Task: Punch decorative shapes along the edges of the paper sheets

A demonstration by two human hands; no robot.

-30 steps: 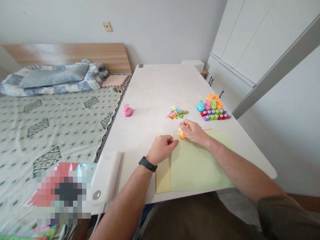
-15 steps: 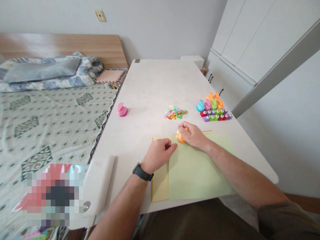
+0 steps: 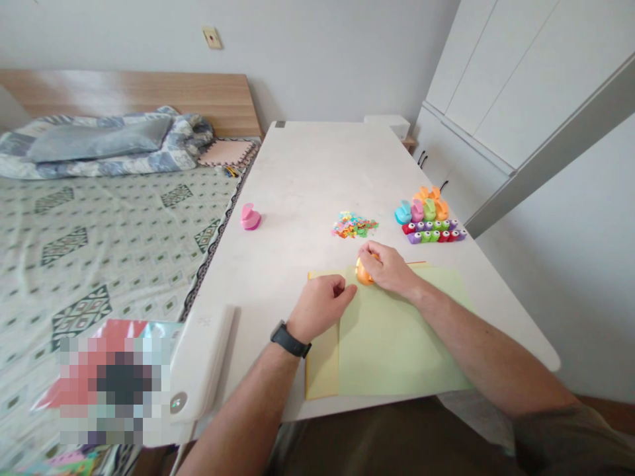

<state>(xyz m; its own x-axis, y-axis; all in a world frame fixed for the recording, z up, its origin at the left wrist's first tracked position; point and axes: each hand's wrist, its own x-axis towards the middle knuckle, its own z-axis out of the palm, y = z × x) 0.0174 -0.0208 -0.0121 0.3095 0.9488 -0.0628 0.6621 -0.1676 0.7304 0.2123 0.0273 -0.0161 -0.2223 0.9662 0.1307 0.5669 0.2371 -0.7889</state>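
Note:
My right hand (image 3: 384,264) is closed over an orange craft punch (image 3: 364,273), which sits at the top edge of a light green sheet of paper (image 3: 397,350). The fingers cover much of the punch. To its left, my left hand (image 3: 321,303), with a black watch at the wrist, is curled with the thumb at the green sheet's left edge near the upper corner. Its fingertips are partly hidden. Yellow paper (image 3: 322,370) lies beneath the green sheet and shows along the left side. Beyond my hands lies a pile of small colourful paper cut-outs (image 3: 353,225).
A pink craft punch (image 3: 251,217) stands alone at the left of the white table (image 3: 307,172). Several orange, blue, pink and green punches (image 3: 429,210) and rows of small ones (image 3: 436,236) stand at the right. A white long device (image 3: 206,360) occupies the near left corner.
The whole view has shifted slightly to the right in the frame. My hands, the orange punch and the paper keep nearly the same places relative to each other.

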